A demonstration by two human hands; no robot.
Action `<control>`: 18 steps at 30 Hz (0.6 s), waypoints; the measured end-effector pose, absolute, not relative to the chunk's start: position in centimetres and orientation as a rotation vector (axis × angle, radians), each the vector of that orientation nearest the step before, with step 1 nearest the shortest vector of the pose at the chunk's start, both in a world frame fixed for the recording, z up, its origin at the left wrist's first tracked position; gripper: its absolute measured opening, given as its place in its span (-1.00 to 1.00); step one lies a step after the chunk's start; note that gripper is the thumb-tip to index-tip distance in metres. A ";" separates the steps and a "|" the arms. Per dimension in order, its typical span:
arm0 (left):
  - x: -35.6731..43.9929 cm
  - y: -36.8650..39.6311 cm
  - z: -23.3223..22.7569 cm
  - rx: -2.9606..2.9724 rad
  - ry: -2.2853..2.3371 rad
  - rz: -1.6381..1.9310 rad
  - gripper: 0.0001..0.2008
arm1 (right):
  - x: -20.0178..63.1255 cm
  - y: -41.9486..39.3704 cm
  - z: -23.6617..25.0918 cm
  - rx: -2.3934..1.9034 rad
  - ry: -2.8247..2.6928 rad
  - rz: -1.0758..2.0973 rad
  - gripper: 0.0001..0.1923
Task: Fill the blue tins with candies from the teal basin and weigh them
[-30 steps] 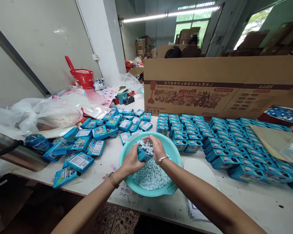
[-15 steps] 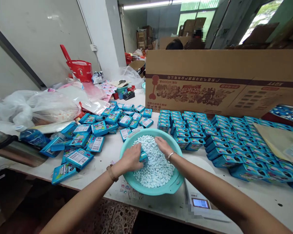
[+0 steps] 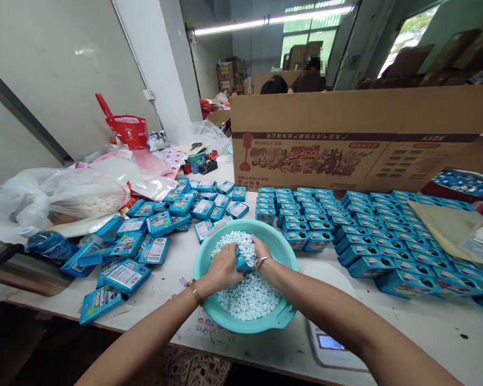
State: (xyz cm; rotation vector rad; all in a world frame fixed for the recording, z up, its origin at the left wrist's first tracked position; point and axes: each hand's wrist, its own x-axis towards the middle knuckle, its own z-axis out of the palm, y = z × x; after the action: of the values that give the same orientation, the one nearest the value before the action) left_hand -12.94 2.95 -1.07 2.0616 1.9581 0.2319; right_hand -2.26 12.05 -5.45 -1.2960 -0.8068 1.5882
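From my remote seat I look down on a white counter (image 3: 426,327); my landmark is the green bowl (image 3: 282,252) near its front edge. Far left of the bowl, a pale wall (image 3: 64,69) meets a pillar (image 3: 169,59). Well behind the bowl, to the right, a lit tube (image 3: 245,25) crosses in front of a window (image 3: 329,43), and the top of a person's head (image 3: 274,86) shows over a long carton (image 3: 346,118).

Left of the bowl I find a metal flask (image 3: 28,279), a blue bottle (image 3: 50,245), plastic bags (image 3: 84,190), a red basket (image 3: 129,132) farther back, then a loose heap of blue boxes (image 3: 159,224). Inside the bowl, the left hand (image 3: 224,269) has its grip wrapped round one small box (image 3: 240,261) among pale pellets (image 3: 247,303). The right hand (image 3: 261,251) curves in beside that box; its fingertips are hidden, so I cannot tell how tight its grip is. Right of the bowl sit a scale (image 3: 320,348), partly under the right forearm, and rows of upright boxes (image 3: 362,252). The carton walls off the back.

White counter shows between heap and bowl, and right of the scale. The front edge passes just before the bowl.
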 end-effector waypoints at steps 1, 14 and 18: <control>-13.2 2.8 -1.4 2.037 1.953 0.369 -0.29 | -2.3 12.1 -4.7 -1.281 -0.765 1.637 -0.65; -13.8 1.5 -1.0 1.779 1.823 1.195 -0.26 | -1.9 10.9 2.5 -0.925 -0.822 1.680 -0.76; -13.6 1.5 -0.9 1.796 1.872 1.160 -0.27 | -1.7 10.8 3.1 -0.963 -0.858 1.672 -0.79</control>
State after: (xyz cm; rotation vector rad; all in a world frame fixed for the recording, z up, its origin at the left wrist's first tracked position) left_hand -13.64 1.46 -0.86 1.7960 1.8721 1.1603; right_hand -1.73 10.80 3.09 -0.9631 -0.8584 1.6724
